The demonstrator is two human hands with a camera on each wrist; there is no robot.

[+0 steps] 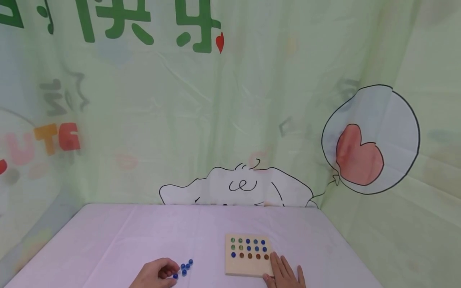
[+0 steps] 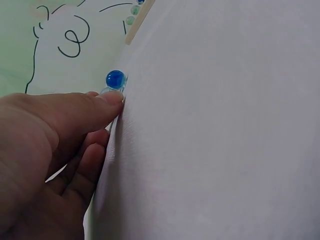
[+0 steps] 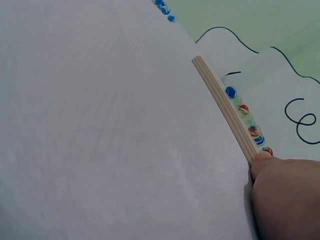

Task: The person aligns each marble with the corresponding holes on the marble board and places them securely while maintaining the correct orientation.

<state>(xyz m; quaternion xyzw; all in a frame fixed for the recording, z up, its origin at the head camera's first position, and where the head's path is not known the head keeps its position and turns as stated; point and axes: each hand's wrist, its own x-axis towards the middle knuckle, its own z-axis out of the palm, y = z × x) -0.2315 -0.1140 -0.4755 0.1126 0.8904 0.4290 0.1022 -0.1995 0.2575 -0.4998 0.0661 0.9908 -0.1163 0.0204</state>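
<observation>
The table (image 1: 144, 228) is covered with pale lilac cloth (image 1: 209, 232). Pale green printed fabric (image 1: 162, 104) hangs behind the table and along both its sides. High above the table: large green characters (image 1: 120, 14). Behind its far edge: a black-outlined white figure (image 1: 212, 188). Beyond its right side: a balloon drawing (image 1: 396, 124) enclosing a red heart (image 1: 360, 164). Light is soft

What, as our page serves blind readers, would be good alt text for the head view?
A person's left hand is at loose blue marbles on a pale table; the right hand rests against a wooden board bearing three rows of coloured marbles. Behind hangs a pale green curtain printed with a balloon.
</observation>
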